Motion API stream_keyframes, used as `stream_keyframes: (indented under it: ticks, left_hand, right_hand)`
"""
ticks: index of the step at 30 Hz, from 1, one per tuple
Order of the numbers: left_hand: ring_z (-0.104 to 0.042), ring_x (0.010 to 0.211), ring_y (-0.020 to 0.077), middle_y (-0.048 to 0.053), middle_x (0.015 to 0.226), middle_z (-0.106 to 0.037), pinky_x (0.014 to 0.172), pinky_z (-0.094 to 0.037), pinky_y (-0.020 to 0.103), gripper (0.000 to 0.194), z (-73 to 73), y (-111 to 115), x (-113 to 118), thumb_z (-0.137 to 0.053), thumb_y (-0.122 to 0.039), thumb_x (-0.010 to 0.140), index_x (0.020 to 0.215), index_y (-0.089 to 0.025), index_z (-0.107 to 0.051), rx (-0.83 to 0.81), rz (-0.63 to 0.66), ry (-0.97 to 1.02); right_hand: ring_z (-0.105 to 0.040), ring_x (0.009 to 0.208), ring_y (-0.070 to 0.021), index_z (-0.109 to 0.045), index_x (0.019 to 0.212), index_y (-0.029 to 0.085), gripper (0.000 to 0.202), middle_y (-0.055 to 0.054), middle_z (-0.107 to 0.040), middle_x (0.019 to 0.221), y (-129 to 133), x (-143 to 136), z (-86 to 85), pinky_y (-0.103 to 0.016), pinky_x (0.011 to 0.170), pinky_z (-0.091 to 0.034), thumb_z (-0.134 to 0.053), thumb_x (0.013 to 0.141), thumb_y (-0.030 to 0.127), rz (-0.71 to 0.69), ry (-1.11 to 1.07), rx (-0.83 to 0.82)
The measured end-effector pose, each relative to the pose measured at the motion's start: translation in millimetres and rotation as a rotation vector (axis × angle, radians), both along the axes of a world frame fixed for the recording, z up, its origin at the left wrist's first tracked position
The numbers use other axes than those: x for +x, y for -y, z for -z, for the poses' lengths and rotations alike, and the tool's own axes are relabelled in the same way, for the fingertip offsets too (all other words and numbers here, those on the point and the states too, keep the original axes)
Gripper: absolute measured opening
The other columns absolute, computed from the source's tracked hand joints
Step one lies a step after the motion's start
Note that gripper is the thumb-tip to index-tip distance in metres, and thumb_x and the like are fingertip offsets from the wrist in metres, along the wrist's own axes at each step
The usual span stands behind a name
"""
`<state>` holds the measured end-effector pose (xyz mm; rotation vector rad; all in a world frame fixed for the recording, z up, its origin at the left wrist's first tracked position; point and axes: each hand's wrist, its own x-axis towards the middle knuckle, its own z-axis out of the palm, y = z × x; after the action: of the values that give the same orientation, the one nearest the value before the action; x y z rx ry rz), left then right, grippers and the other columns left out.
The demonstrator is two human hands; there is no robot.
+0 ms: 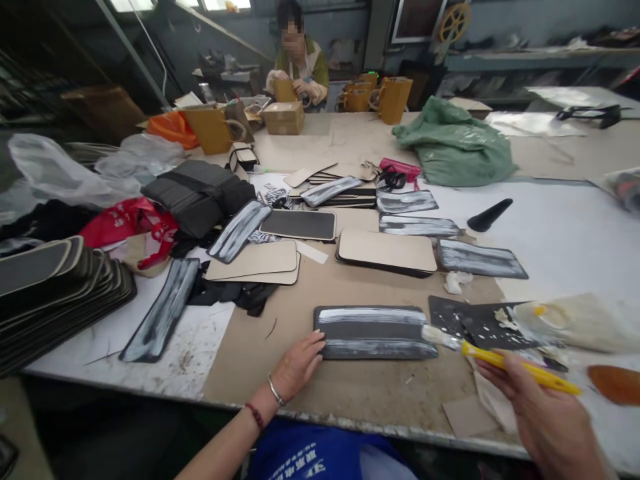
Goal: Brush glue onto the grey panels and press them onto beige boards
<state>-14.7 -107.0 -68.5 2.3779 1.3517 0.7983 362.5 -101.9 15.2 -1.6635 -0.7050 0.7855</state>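
The right hand [543, 407] holds the brush [483, 354] at the streaked panel's [375, 332] right end on the counter [360, 137]; the flat left hand [296, 367] touches the other. Light pressure there might let brushing skew it.

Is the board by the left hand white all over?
Only partly: the board has white streaks near both long edges, but its middle is dark.

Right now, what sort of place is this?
Probably a small workshop: a stack of rounded black panels with pale rims, a flat brush with a yellow handle, and a flat black panel streaked white.
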Motion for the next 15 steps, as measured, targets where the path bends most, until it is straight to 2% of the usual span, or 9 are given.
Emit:
stream_keyframes:
  ticks: [3,6,10,15]
  left_hand:
    - [-0.053,0.112,0.0173,0.011,0.115,-0.059,0.092,-0.05,0.036,0.029,3.9,-4,-8,-0.039,-0.008,0.085,0.109,-0.016,-0.053,0.011,0.004,0.092]
    - [-0.053,0.111,0.0164,0.01,0.113,-0.061,0.093,-0.049,0.037,0.036,6.9,-11,-15,-0.036,-0.002,0.082,0.109,-0.016,-0.053,-0.012,0.033,0.149]
    - [-0.054,0.109,0.0166,0.01,0.109,-0.063,0.093,-0.049,0.038,0.041,7.8,-19,-24,-0.034,0.002,0.078,0.108,-0.016,-0.054,-0.018,0.099,0.186]
    - [-0.056,0.106,0.0181,0.009,0.106,-0.064,0.089,-0.051,0.039,0.041,9.3,-25,-30,-0.034,0.003,0.075,0.103,-0.016,-0.057,0.03,0.153,0.185]
  right_hand:
    - [-0.066,0.07,-0.027,-0.063,0.078,0.016,0.045,-0.01,-0.067,0.081,2,-79,-3.9,-0.044,0.072,-0.057,-0.073,0.055,0.053,-0.093,-0.099,-0.028]
    - [-0.066,0.069,-0.0258,-0.063,0.083,0.012,0.048,-0.009,-0.067,0.079,6,-128,0.0,-0.04,0.068,-0.058,-0.069,0.06,0.054,-0.198,-0.077,-0.093]
    - [-0.066,0.069,-0.0242,-0.064,0.082,0.013,0.048,-0.008,-0.067,0.081,13,-166,7.0,-0.036,0.066,-0.058,-0.067,0.062,0.056,-0.255,-0.036,-0.116]
    - [-0.065,0.066,-0.0233,-0.064,0.08,0.013,0.047,-0.008,-0.067,0.079,19,-198,10.8,-0.036,0.065,-0.057,-0.065,0.063,0.057,-0.267,-0.045,-0.143]
